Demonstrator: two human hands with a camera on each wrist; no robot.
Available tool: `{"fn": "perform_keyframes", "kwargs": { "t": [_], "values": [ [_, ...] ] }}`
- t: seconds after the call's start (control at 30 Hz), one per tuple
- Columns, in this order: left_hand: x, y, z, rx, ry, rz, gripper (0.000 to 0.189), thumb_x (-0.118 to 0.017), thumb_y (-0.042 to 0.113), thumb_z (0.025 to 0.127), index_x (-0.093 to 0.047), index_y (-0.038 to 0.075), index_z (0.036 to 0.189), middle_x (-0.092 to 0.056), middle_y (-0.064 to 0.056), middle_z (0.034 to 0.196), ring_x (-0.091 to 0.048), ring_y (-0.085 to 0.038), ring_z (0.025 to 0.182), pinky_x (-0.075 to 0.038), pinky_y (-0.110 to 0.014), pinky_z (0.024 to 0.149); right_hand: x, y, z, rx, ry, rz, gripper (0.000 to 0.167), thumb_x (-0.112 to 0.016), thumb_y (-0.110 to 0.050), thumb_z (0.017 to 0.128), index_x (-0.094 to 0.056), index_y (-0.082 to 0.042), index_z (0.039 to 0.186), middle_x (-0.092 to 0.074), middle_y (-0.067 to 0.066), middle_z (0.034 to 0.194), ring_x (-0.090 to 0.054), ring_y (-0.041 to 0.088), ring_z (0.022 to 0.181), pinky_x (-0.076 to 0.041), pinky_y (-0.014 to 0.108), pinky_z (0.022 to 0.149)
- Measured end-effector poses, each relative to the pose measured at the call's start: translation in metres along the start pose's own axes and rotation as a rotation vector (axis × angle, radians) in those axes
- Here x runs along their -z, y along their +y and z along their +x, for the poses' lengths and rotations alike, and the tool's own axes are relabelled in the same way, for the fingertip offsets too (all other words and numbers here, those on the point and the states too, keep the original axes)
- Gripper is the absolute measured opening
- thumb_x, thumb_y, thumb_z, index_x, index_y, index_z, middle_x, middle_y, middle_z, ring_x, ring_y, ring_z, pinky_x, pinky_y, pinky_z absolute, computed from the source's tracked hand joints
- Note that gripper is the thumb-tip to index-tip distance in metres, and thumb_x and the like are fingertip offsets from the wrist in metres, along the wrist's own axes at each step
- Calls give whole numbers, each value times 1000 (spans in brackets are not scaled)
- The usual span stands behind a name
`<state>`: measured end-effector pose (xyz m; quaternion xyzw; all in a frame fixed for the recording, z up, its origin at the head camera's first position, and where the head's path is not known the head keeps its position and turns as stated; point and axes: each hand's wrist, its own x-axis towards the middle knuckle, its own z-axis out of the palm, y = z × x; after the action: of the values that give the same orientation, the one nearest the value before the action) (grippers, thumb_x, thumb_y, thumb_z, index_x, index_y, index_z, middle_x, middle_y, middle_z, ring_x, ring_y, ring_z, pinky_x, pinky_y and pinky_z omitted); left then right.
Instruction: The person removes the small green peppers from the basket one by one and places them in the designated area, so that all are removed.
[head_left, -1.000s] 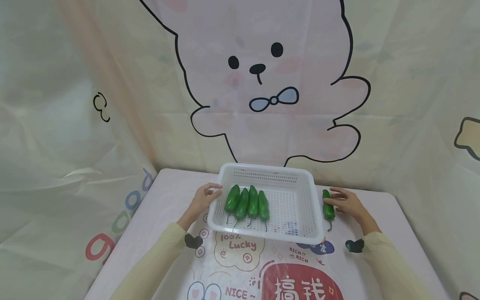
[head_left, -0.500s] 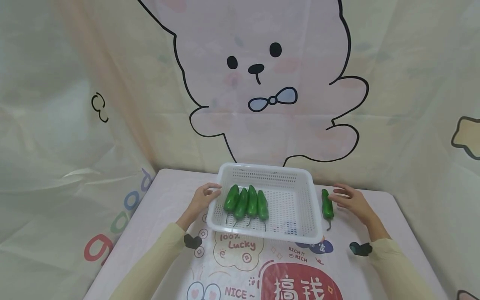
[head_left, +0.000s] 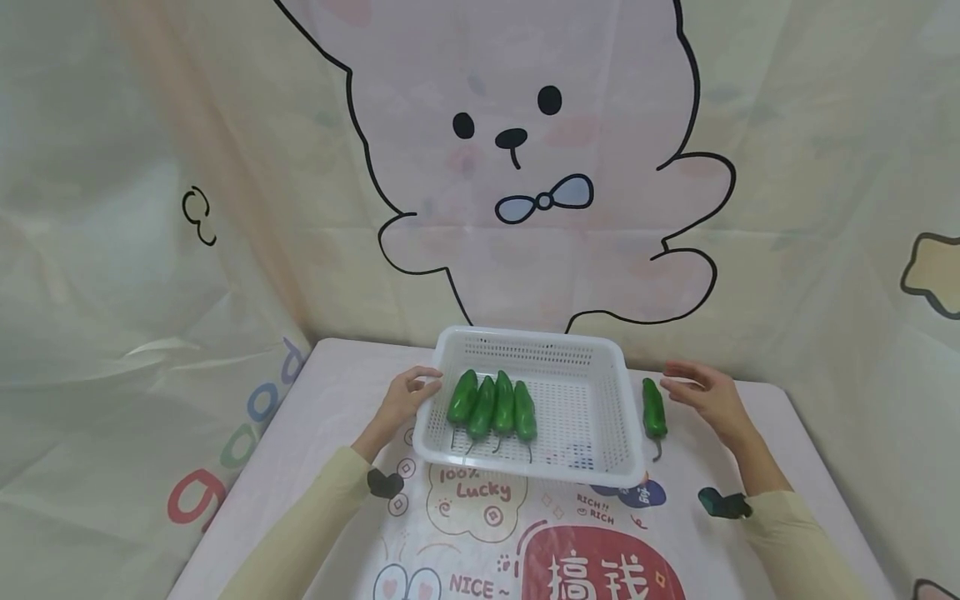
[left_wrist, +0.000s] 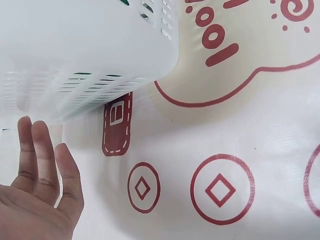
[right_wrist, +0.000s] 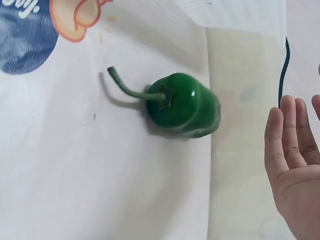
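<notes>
In the head view a white perforated plastic basket [head_left: 592, 350] stands near the back of the table, with several green chili peppers [head_left: 482, 408] side by side in its left half. My left hand [head_left: 403, 402] is at the basket's left wall, fingertips right at the rim. Its fingers look extended in the left wrist view, close to the basket's white side [left_wrist: 100, 45]. One more green pepper [head_left: 654, 410] lies on the table to the right of the basket, its curved stem [right_wrist: 132, 92] plain in the right wrist view. My right hand [head_left: 708, 400] is just right of this pepper, apart from it, fingers extended and holding nothing.
A printed white cloth [head_left: 480, 554] covers the table. Behind it hangs a curtain [head_left: 525, 275] with a cartoon bear, right at the table's back edge. Another curtain [head_left: 135, 375] closes the left side.
My right hand has let go of the lone pepper and drawn back to the right. That pepper stays lying beside the basket. The left hand keeps its place at the rim.
</notes>
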<state>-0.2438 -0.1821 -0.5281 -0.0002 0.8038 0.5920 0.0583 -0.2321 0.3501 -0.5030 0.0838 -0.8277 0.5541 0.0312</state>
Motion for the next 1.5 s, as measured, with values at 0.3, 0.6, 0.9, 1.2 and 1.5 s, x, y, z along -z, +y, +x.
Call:
{"fn": "perform_keyframes", "kwargs": {
  "t": [0.3, 0.6, 0.9, 1.2, 1.5],
  "values": [
    [0, 1, 2, -6, -6, -27, 34, -67, 22, 101, -63, 6, 130, -65, -24, 117, -68, -45, 97, -63, -47, 73, -9, -26, -1, 34, 51, 65, 45, -72, -12, 97, -56, 10, 134, -63, 16, 124, -66, 6, 101, -58, 25, 83],
    [2, 1, 3, 9, 4, 23, 31, -67, 23, 100, -66, 9, 128, -65, -22, 119, -70, -35, 97, -63, -41, 74, -26, -53, 0, 27, -8, 94, 45, -69, -14, 99, -55, 10, 134, -59, 26, 126, -69, 13, 100, -59, 31, 85],
    [2, -1, 4, 22, 13, 40, 30, -68, 23, 100, -67, 10, 127, -65, -21, 121, -69, -35, 98, -63, -41, 75, -38, -70, 11, 29, -84, 124, 46, -68, -18, 101, -53, 8, 137, -62, 22, 127, -68, 19, 105, -58, 30, 87],
    [1, 2, 2, 23, 30, 43, 30, -70, 23, 99, -69, 10, 126, -64, -20, 123, -69, -36, 101, -63, -40, 75, -57, -85, 23, 80, -128, 167, 45, -69, -11, 99, -54, 11, 135, -62, 25, 124, -70, 24, 103, -60, 32, 85],
    [0, 3, 1, 39, 33, 37, 31, -70, 23, 98, -69, 10, 126, -62, -21, 125, -67, -39, 106, -63, -41, 77, -79, -99, 34, 95, -143, 218, 43, -69, -10, 99, -55, 8, 135, -59, 28, 126, -69, 23, 104, -59, 35, 87]
  ]
}}
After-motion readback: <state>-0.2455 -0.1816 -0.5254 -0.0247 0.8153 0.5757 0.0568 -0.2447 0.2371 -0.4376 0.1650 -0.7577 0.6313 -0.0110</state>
